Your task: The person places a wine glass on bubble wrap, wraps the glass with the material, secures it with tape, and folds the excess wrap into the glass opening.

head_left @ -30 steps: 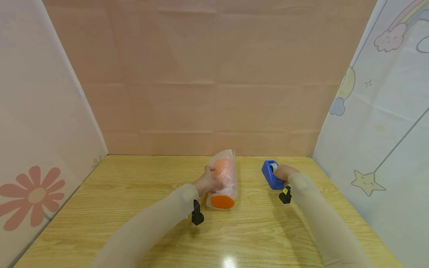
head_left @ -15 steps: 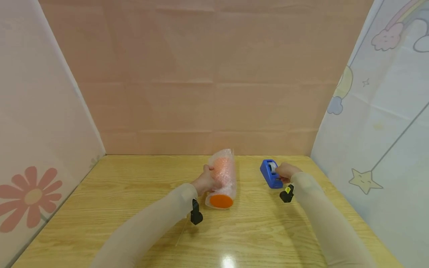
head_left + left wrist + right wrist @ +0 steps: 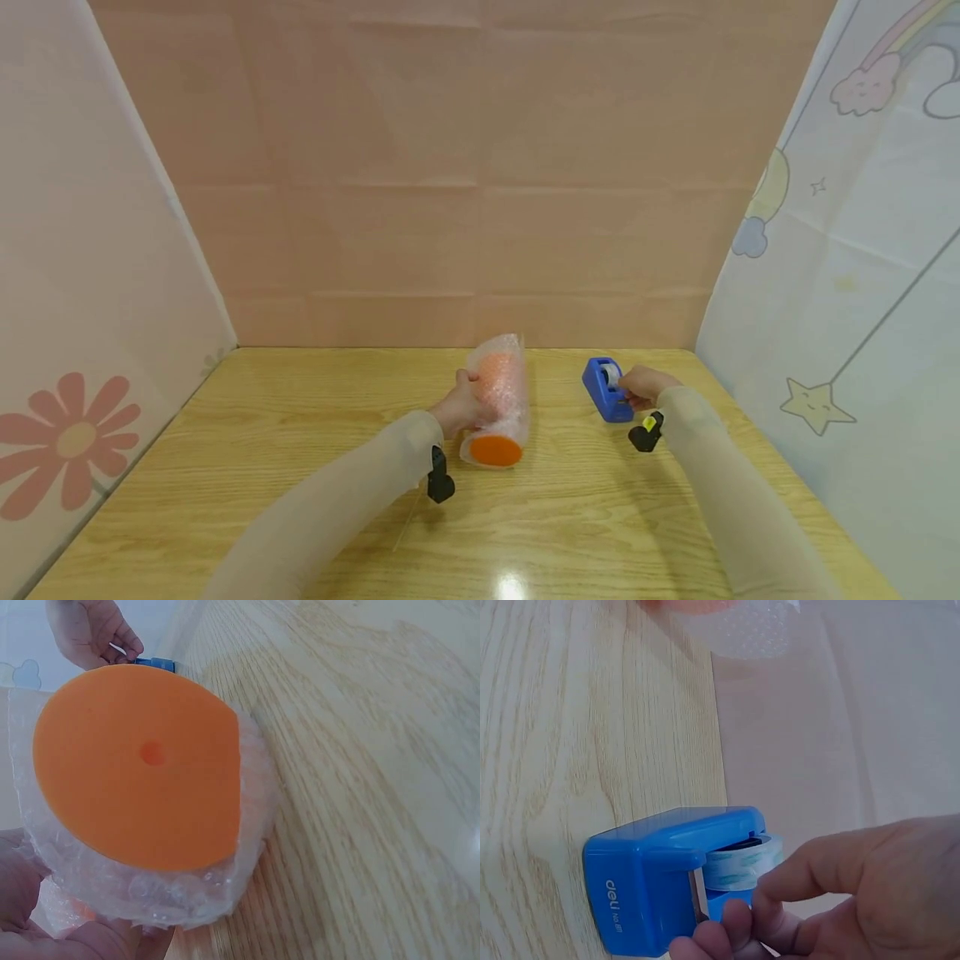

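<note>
An orange cylinder wrapped in bubble wrap (image 3: 504,387) lies on the table with its flat orange end (image 3: 142,765) facing me. My left hand (image 3: 459,407) grips its left side, the thumb on top and the other fingers partly hidden by the wrap. To the right stands a blue tape dispenser (image 3: 606,390) with a roll of clear tape (image 3: 742,864) in it. My right hand (image 3: 647,387) is at the dispenser's cutter end, thumb and forefinger pinched together beside the roll. The tape end between these fingers is hard to make out.
The wood-grain table (image 3: 330,375) meets a pink cloth backdrop (image 3: 480,208) behind. Printed cloth walls stand at both sides. A thin pale strip (image 3: 407,521) lies near the left wrist. Small black cameras (image 3: 440,477) are worn on both wrists.
My right hand has drawn slightly right, off the top of the tape roll, to the dispenser's cutter end. The left hand and wrapped cylinder have stayed in place.
</note>
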`<state>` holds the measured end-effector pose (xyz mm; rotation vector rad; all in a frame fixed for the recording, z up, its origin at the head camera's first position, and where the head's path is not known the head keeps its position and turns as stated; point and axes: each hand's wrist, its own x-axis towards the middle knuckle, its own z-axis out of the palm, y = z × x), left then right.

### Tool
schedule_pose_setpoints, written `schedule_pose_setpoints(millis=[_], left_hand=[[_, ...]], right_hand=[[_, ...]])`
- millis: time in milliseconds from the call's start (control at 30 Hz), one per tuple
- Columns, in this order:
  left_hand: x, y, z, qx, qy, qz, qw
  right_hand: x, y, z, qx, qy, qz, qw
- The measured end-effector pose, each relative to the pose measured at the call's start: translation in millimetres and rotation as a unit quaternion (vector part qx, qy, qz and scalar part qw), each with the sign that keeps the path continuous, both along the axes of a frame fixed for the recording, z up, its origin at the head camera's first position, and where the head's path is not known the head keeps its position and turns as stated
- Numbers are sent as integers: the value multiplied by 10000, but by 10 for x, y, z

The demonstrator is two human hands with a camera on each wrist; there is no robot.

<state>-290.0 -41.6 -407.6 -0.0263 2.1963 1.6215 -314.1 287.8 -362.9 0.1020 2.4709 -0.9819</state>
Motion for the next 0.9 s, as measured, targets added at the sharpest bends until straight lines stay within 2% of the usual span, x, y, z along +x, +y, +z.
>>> schedule_pose_setpoints(millis=[267,433,567,733,900], left_hand=[[-17,23,4,-139,-144,81,9998],[-7,20,6,-108,-126,86,9998],[-5,20,6,-142,-79,37,9999],[-4,27,21,-160,-46,14,9999],[5,22,23,-112,-38,2,9999]], right_hand=[[53,16,30,-461,-132,-127,9988],[75,74,5,-902,-155,-7,9958],[74,128,-16,-906,-223,-10,9956],[101,159,11,-776,-650,-247,9946],[101,193,5,-473,-922,-40,9946]])
